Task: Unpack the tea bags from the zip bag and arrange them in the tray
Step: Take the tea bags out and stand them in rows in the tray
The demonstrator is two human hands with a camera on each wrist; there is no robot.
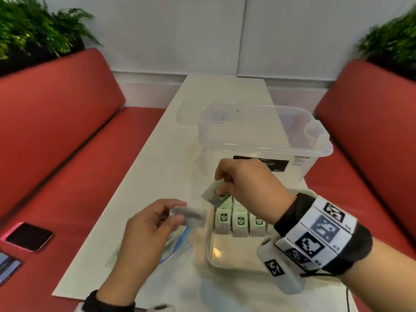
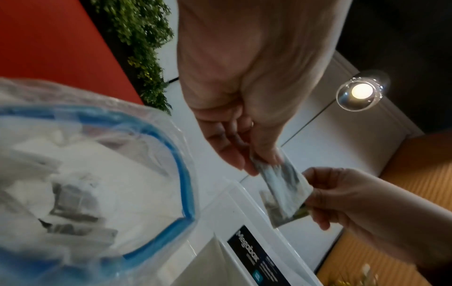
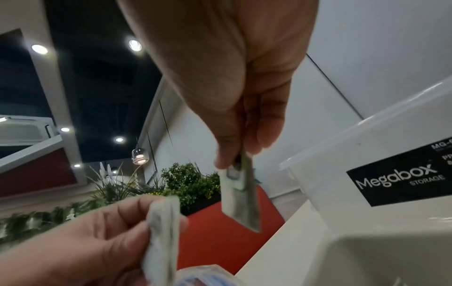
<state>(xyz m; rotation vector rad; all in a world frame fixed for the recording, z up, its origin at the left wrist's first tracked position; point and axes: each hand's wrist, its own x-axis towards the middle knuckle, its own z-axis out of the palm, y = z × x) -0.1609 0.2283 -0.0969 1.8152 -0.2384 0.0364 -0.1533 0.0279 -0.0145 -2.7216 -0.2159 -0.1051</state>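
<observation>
Placement step — right hand [image 1: 245,185] pinches tea bag [image 1: 215,195] above tray [image 1: 225,255]; left hand [image 1: 146,230] pinches another [image 1: 191,216]. Lower label-up beside existing row [image 1: 240,221] — keep edges aligned.

A clear plastic storage box [image 1: 265,136] stands on the white desk [image 1: 157,158], at its far right, with a black label [image 1: 261,164] on the near wall that reads "Megabox Storage". Red benches [image 1: 56,131] run along both sides of the desk. A phone in a pink case [image 1: 28,236] lies on the left bench seat. Green plants [image 1: 33,30] stand behind both bench backs. A lit glass lamp [image 2: 362,91] hangs overhead.
</observation>
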